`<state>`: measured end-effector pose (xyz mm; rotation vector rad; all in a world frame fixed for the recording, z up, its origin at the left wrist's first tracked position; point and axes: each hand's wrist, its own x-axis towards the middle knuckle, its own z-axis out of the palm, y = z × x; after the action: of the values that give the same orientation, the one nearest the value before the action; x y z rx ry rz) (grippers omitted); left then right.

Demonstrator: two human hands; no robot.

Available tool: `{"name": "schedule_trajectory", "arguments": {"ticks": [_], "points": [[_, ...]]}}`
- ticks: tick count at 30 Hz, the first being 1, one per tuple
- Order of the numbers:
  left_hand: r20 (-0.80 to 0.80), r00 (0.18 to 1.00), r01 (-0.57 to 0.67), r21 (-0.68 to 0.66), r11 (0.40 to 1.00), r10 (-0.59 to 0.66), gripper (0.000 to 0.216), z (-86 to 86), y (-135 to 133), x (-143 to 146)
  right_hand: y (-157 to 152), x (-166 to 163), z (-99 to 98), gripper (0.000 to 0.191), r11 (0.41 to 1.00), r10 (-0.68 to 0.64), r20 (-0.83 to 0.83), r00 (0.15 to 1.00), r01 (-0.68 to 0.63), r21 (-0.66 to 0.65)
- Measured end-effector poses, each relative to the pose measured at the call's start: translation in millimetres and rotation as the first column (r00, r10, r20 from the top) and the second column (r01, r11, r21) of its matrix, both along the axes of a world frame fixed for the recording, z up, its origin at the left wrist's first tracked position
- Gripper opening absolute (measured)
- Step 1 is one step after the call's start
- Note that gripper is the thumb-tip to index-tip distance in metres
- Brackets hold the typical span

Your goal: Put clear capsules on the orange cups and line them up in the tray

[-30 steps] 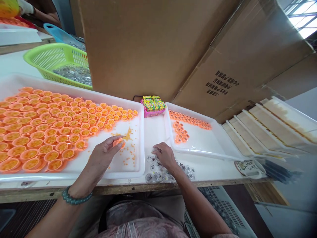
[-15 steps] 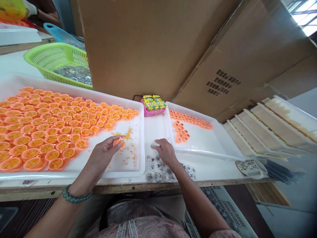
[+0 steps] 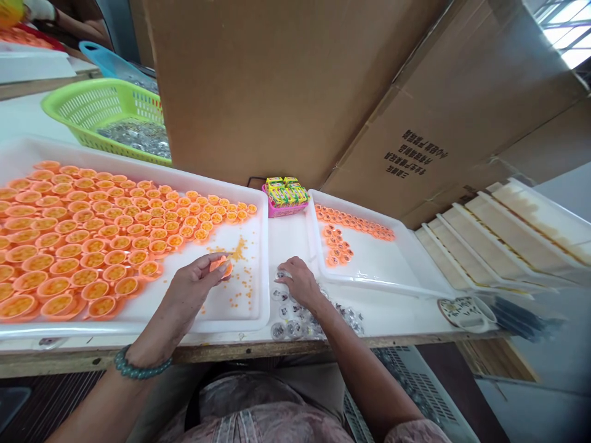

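Between thumb and fingers, my left hand (image 3: 194, 284) holds a small orange cup (image 3: 221, 267) over the right end of the left white tray (image 3: 264, 283). Many like cups (image 3: 95, 245) with yellow-orange beads inside fill that tray's left and middle. Loose orange beads (image 3: 237, 251) lie scattered beneath the hand. My right hand (image 3: 299, 282) pinches a small clear round lid (image 3: 281, 277) above the table between the two trays. Several more clear lids (image 3: 293, 329) with dark prints lie under and beside the right wrist.
Beyond the hands sits a pink basket (image 3: 287, 210) of small yellow-green boxes. The right white tray (image 3: 397, 286) holds rows of lidded orange cups (image 3: 355, 223). A green basket (image 3: 106, 92), a cardboard wall (image 3: 277, 86), stacked trays (image 3: 480, 240) and a mug (image 3: 462, 312) surround the table. Another person's arm (image 3: 83, 27) shows top left.
My right hand has moved slightly left and toward the left tray with the clear lid. My left hand stays nearly still with the orange cup.
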<state>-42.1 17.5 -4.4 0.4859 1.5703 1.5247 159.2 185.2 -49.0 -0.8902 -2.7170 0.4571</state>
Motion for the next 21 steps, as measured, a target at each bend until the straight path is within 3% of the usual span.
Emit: {"name": "schedule_trajectory", "arguments": {"ticks": [6, 12, 21], "points": [[-0.008, 0.999, 0.031, -0.002, 1.000, -0.031, 0.051, 1.0, -1, -1, -8, 2, 1.3, 0.018, 0.988, 0.135, 0.074, 0.988, -0.139, 0.059], [-0.007, 0.999, 0.032, -0.010, 0.999, -0.032, 0.053, 2.6, 0, 0, -7, -4, 6.1, 0.015, 0.997, -0.002, 0.082, 0.997, 0.009, -0.078], [0.029, 1.000, 0.002, 0.011, 1.000, -0.002, 0.053, 4.6, 0, 0, -2, -14, 16.3, 0.017, 0.993, -0.019, 0.165, 0.986, 0.038, -0.110]]}}
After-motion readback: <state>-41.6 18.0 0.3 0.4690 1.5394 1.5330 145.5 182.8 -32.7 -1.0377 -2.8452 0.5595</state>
